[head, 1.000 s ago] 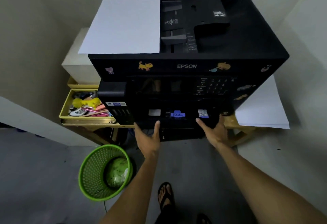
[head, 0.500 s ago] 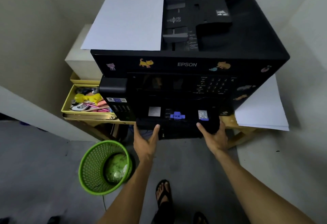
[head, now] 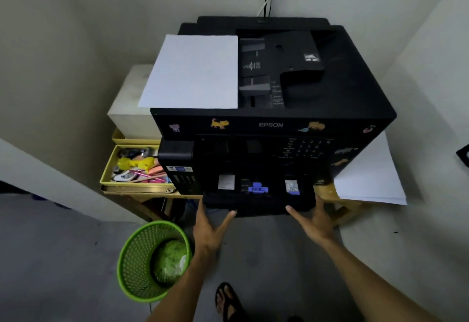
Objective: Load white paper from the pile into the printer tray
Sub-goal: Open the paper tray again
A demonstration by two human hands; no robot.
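Bare forearms, black flip-flop (head: 227, 301).

Printer on a table in a room corner, tray drawn out at its front.

The printer (head: 274, 123) is set on the table (head: 327, 191); one sheet of paper (head: 193, 72) lies on its top at the left, and a pile of paper (head: 368, 177) lies on the table to its right. A box (head: 132, 108) and an open drawer (head: 134, 169) of small items are placed left of the printer. The tray (head: 258, 201) projects at the front, with the left hand (head: 209, 230) and right hand (head: 316, 222) held at its front corners. A waste basket (head: 152, 260) stands on the floor, below left.
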